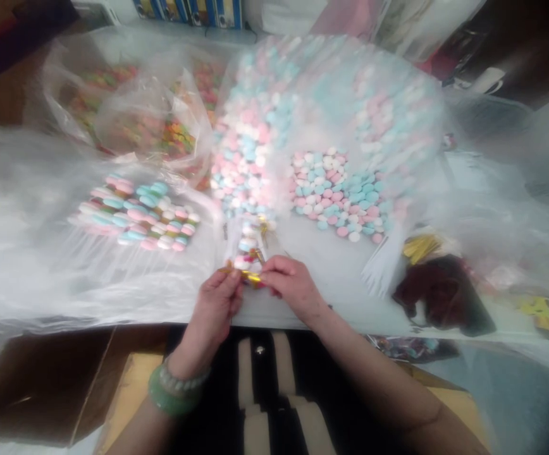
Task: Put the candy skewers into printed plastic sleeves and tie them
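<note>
A short gold strip, like a twist tie (252, 277), stretches between my hands near the table's front edge. My left hand (218, 296) pinches its left end, thumb against fingers. My right hand (294, 288) has thumb and fingertips closed on the right end. Just behind the strip lies a small clear bag (250, 243) with white, pink and blue round candies; motion blur hides whether the strip is wrapped around it. Loose pastel candies (336, 196) lie to the right, and a larger heap (243, 158) spreads behind the bag.
Filled candy packs (141, 215) sit in rows at left. Behind them stands a large plastic bag (136, 120) of orange and green pieces. White strips (381, 265), gold ties (421, 248), a dark red pouch (440, 294) and yellow-handled scissors (540, 311) lie at right.
</note>
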A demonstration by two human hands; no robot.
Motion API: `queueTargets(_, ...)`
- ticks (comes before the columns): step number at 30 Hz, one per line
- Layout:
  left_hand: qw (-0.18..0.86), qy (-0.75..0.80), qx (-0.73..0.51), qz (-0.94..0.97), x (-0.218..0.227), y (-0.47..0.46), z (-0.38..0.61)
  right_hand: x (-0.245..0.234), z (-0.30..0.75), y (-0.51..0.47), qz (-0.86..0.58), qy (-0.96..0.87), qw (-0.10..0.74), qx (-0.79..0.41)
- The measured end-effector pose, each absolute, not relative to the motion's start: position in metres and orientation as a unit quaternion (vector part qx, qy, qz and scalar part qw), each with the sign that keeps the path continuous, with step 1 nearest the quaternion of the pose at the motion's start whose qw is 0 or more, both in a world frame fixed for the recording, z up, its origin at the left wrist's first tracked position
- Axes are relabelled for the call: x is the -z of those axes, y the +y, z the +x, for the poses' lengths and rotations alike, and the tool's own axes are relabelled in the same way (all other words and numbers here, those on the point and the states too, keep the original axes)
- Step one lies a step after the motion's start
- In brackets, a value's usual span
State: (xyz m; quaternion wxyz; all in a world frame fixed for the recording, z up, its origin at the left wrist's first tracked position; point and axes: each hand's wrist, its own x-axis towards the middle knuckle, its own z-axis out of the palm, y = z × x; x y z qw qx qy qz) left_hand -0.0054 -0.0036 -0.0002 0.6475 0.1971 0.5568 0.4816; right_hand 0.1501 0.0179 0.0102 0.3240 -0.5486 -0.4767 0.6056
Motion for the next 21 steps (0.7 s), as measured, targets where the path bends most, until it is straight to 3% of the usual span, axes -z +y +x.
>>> queueTargets(5,0.622,0.566,-0.506,0.189,-0.002,0.002,-0.016,-0.012,0.175,0.022,-0.629,-0.691,0.22,-0.28)
queueTargets(7,0.612,0.569,-0.516,0.188,-0.004,0.004,-0.017,-0.013,0.178,0.023,-0.628,-0.721,0.216,-0.197)
queueTargets(9,0.602,0.575,-0.52,0.189,-0.009,0.003,-0.014,-0.015,0.171,0.021,-0.614,-0.699,0.274,-0.244)
queueTargets(15,0.622,0.563,-0.502,0.209,-0.015,-0.001,-0.001,-0.002,0.131,0.017,-0.475,-0.423,0.377,-0.673)
queueTargets(18,0.673,0.543,-0.458,0.207,-0.013,-0.006,-0.005,0.007,0.133,0.017,-0.451,-0.384,0.366,-0.718)
queueTargets(21,0.78,0.475,-0.357,0.196,-0.011,-0.014,-0.014,0.009,0.136,0.012,-0.5,-0.485,0.33,-0.637)
